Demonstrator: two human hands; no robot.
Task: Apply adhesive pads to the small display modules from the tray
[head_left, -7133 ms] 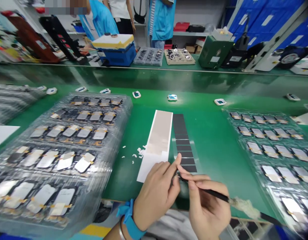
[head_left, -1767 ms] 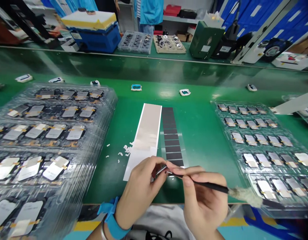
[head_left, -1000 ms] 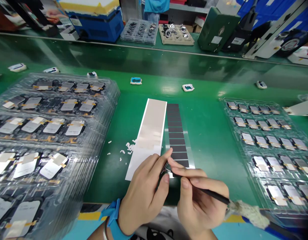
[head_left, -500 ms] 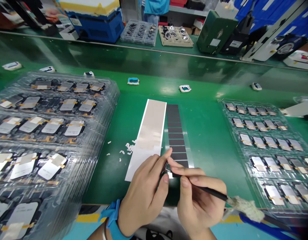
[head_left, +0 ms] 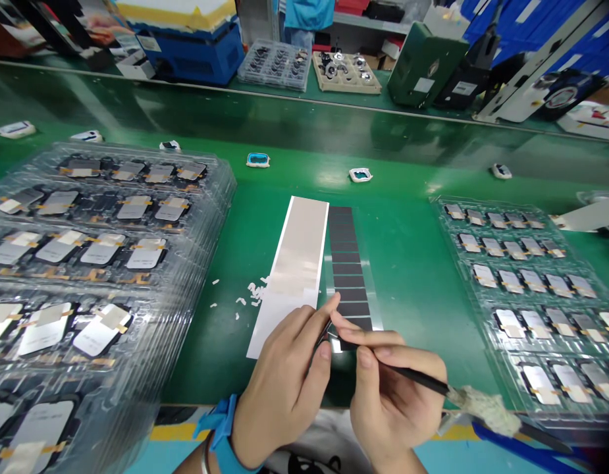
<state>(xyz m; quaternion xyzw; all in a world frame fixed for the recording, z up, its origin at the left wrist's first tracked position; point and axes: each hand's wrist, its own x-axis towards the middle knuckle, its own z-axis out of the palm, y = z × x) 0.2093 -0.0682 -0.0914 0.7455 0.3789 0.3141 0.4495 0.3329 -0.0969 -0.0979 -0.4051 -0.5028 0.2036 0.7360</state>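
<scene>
My left hand (head_left: 287, 375), with a blue band at its wrist, is closed with thumb and fingers around a small dark-edged piece (head_left: 322, 334), mostly hidden behind the fingers. In my right hand (head_left: 397, 388) lies a slim black tool (head_left: 417, 377) with a pale wrapping around its rear part. Its tip is hidden by the fingers, which meet the left fingertips. Beneath and beyond the hands are a white-edged strip sheet (head_left: 299, 243) and a clear sheet with black rectangular stickers (head_left: 347, 268). Small white scraps (head_left: 257, 289) lie left of the strip sheet.
Stacked clear trays (head_left: 185, 263) of small screen modules stand on the left. Another clear tray (head_left: 486, 316) of modules lies on the right. Behind, small white-rimmed parts (head_left: 258, 160) sit along a green belt. A shelf holds a blue box (head_left: 190, 52) and a green box (head_left: 425, 66).
The white-rimmed parts on the belt have shifted slightly left. My left thumb has moved a little; both hands otherwise keep nearly the same place.
</scene>
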